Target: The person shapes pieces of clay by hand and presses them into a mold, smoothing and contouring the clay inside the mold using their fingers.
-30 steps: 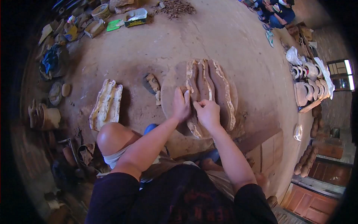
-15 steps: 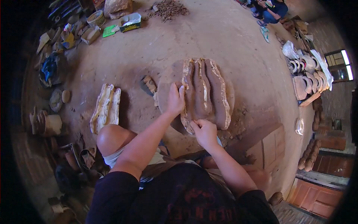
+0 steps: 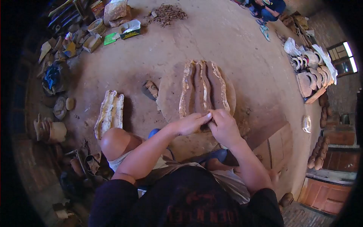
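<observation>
A long mould [image 3: 199, 87] with a rough pale rim and two grooves lined with brown clay lies on a round board [image 3: 169, 90]. Over its near end my hands meet. The fingers of my left hand [image 3: 190, 124] are drawn together, thumb toward the right. My right hand [image 3: 225, 128] is closed, its fingertips against the left thumb. Anything small pinched between them is hidden. Left of the board a second pale mould piece [image 3: 109, 113] rests on the ground by my knee, with a crumpled brown bag [image 3: 152, 89] nearer the board.
Flat boards [image 3: 276, 145] lie at right. Curved clay pieces [image 3: 315, 79] are stacked along the right wall. A heap of brown lumps [image 3: 166, 15] and a box [image 3: 131, 29] stand at the far side. Another person [image 3: 269, 9] crouches at the top right.
My left hand has left the mould's left rim and come down to the near end. My right hand has shifted right and up from the near left corner, and the two now touch.
</observation>
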{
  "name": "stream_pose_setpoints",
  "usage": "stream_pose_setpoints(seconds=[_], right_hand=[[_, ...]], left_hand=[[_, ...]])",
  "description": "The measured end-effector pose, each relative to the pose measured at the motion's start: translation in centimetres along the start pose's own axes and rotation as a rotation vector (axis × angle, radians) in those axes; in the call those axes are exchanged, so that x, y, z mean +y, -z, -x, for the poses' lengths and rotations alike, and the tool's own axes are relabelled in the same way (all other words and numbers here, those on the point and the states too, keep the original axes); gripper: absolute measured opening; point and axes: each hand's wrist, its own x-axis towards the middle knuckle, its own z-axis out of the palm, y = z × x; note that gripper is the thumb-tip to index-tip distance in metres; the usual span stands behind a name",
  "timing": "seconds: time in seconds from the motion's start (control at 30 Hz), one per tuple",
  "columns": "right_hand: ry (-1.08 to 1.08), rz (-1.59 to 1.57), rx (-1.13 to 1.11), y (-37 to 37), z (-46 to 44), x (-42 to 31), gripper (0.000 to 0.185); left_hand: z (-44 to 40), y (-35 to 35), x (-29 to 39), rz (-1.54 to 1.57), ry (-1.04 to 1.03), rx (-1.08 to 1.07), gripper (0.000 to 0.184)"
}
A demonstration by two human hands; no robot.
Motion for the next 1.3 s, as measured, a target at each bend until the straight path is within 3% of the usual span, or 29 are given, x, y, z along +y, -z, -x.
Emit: stream_pose_setpoints(seconds=[0.1, 0.2, 0.27, 0.4, 0.5, 0.6, 0.7, 0.8, 0.9, 1.0, 1.03, 1.13, 1.23, 1.3], right_hand=[[0.028, 0.088, -0.204, 0.0, 1.1, -0.2, 0.035], [-0.043, -0.072, -0.068, -0.1, 1.1, -1.2, 0.028], [-0.167, -0.313, 0.067, -0.5, 1.0, -1.9, 0.021], [-0.065, -0.219, 0.078, -1.5, 0.9, -0.9, 0.024], [-0.175, -0.233, 0.095, -1.7, -0.2, -0.9, 0.025], [-0.313, -0.304, 0.154, -2.7, -3.6, -1.8, 0.023], [-0.37, -0.361, 0.125, -4.7, -6.2, -1.9, 0.024], [-0.49, -0.389, 0.083, -5.9, -7.2, 0.3, 0.025], [-0.42, -0.281, 0.016, -6.2, -7.3, 1.4, 0.027], [-0.356, -0.206, 0.01, -7.3, -7.2, 2.2, 0.027], [-0.343, -0.197, 0.007, -7.6, -7.1, 2.1, 0.027], [-0.432, -0.218, -0.069, -8.3, -8.2, 1.8, 0.026], [-0.323, -0.063, -0.136, -9.1, -8.3, 1.6, 0.025], [-0.283, 0.003, -0.294, -9.0, -7.7, 1.4, 0.03]], left_hand=[[1.8, 0.1, 1.4, -0.073, 0.073, -0.02, 0.065], [-0.7, -0.9, -2.6, -0.01, -0.225, 0.162, 0.059], [-1.0, -0.9, -3.5, 0.119, -0.221, 0.132, 0.051], [-0.2, -0.2, -2.2, 0.176, -0.045, 0.066, 0.039], [-2.1, -0.6, -4.5, 0.199, -0.257, 0.312, 0.038], [-4.1, -0.7, -6.1, 0.044, -0.501, 0.796, 0.039], [-3.9, 0.5, -6.4, 0.138, -0.286, 1.123, 0.04], [-4.4, 4.2, -8.3, 0.409, -0.276, 1.252, 0.035], [-7.1, 4.9, -12.2, 0.059, -0.293, 1.401, 0.034], [-7.4, 2.9, -12.1, -0.19, -0.265, 1.344, 0.031], [-7.2, 2.6, -11.6, -0.094, -0.303, 1.228, 0.029], [-7.1, 2.3, -10.6, -0.038, -0.404, 1.267, 0.028], [-6.9, 2.2, -10.4, -0.031, -0.326, 1.222, 0.027], [-6.9, 2.1, -10.2, -0.037, -0.378, 1.256, 0.027]])
